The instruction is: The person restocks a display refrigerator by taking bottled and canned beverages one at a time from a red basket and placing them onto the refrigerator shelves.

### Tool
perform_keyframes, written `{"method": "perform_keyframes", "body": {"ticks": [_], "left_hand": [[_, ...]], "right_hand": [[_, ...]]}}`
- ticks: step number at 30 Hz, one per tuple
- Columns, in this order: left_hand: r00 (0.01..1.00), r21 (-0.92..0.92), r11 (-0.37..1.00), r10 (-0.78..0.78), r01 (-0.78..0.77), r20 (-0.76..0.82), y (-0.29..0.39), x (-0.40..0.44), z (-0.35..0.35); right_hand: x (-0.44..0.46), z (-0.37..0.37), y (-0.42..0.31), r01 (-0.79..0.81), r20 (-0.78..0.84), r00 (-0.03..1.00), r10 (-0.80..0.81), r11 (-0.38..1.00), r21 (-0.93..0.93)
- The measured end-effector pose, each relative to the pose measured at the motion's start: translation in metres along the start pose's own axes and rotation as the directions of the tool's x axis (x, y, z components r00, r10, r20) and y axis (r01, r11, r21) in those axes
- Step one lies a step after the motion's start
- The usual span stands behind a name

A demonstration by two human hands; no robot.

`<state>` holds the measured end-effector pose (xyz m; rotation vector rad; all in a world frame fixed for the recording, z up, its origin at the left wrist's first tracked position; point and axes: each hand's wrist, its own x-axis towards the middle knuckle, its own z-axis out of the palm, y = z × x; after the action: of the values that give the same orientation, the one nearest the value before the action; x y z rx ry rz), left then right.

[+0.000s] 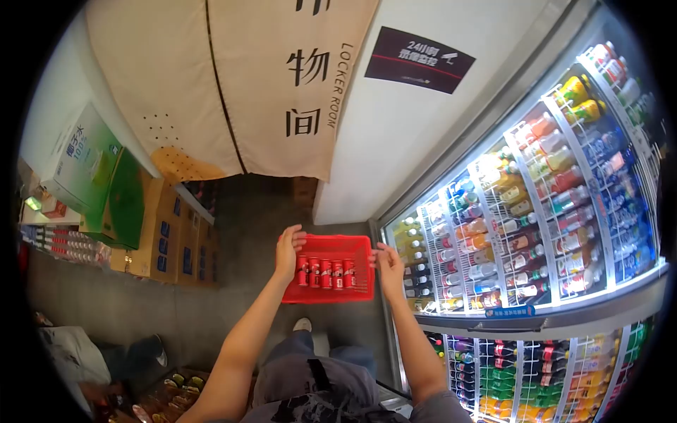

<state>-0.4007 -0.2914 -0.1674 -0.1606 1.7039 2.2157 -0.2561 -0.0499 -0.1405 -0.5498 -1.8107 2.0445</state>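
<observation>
A red plastic basket (327, 297) is held in front of my body, between my two hands. My left hand (288, 252) is on its left rim, with the fingers over the edge. At the right side my right hand (387, 266) grips the opposite rim, its fingertips against the slotted wall. Inside the basket several red drink cans (326, 273) sit side by side in a row. The undersides of both hands and the basket's bottom are hidden.
On the right stands a lit drinks fridge (493, 233) full of bottles. Cardboard boxes (169, 225) and a green carton (127, 197) are stacked left. A cloth curtain (261, 84) hangs ahead beside a white wall (395, 134). A person's leg (134, 356) shows lower left.
</observation>
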Motion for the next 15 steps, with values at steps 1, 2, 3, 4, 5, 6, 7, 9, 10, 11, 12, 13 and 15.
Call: {"method": "perform_keyframes", "body": {"ticks": [1,2,3,4,5,6,7,9,10,11,12,13,15], "left_hand": [[1.000,0.004,1.000,-0.005,0.005,-0.012,-0.014,-0.004,-0.009],[0.999,0.007,0.999,-0.046,0.046,-0.029,-0.027,-0.007,-0.017],[0.995,0.010,0.996,-0.090,0.090,-0.047,-0.041,-0.008,-0.025],[0.994,0.014,0.995,-0.095,0.096,-0.056,-0.056,-0.007,-0.033],[0.988,0.022,0.990,-0.137,0.139,-0.078,-0.072,-0.008,-0.042],[0.979,0.029,0.983,-0.178,0.182,-0.100,-0.085,-0.009,-0.049],[0.975,0.036,0.980,-0.189,0.194,-0.113,-0.099,-0.009,-0.055],[0.965,0.074,0.971,-0.215,0.228,-0.149,-0.123,-0.014,-0.063],[0.944,0.058,0.954,-0.282,0.296,-0.174,-0.136,-0.015,-0.065],[0.939,0.066,0.949,-0.291,0.307,-0.184,-0.153,-0.013,-0.069],[0.938,0.061,0.946,-0.303,0.317,-0.168,-0.172,-0.012,-0.073],[0.937,0.057,0.943,-0.316,0.327,-0.152,-0.191,-0.012,-0.079],[0.908,0.073,0.915,-0.381,0.398,-0.172,-0.219,-0.007,-0.086]], "right_hand": [[0.001,0.007,0.014,-0.052,0.022,0.998,0.051,0.998,0.037],[0.003,0.012,0.028,-0.069,0.034,0.997,0.069,0.997,0.023],[0.002,0.018,0.045,-0.089,0.044,0.995,0.089,0.996,0.010],[0.004,0.022,0.062,-0.109,0.052,0.993,0.107,0.993,0.035],[0.006,0.026,0.079,-0.124,0.056,0.991,0.122,0.992,0.039],[0.007,0.030,0.095,-0.121,0.059,0.991,0.119,0.992,0.027],[0.009,0.034,0.113,-0.120,0.062,0.991,0.119,0.993,0.016],[0.010,0.040,0.147,-0.192,0.054,0.981,0.188,0.979,0.063],[0.011,0.043,0.164,-0.198,0.052,0.979,0.197,0.980,0.021],[0.010,0.048,0.177,-0.206,0.049,0.977,0.207,0.978,-0.021],[0.009,0.052,0.192,-0.265,0.052,0.963,0.263,0.963,0.043],[0.009,0.055,0.208,-0.287,0.051,0.957,0.284,0.957,0.048],[0.006,0.060,0.231,-0.362,0.032,0.932,0.361,0.931,0.035]]}}
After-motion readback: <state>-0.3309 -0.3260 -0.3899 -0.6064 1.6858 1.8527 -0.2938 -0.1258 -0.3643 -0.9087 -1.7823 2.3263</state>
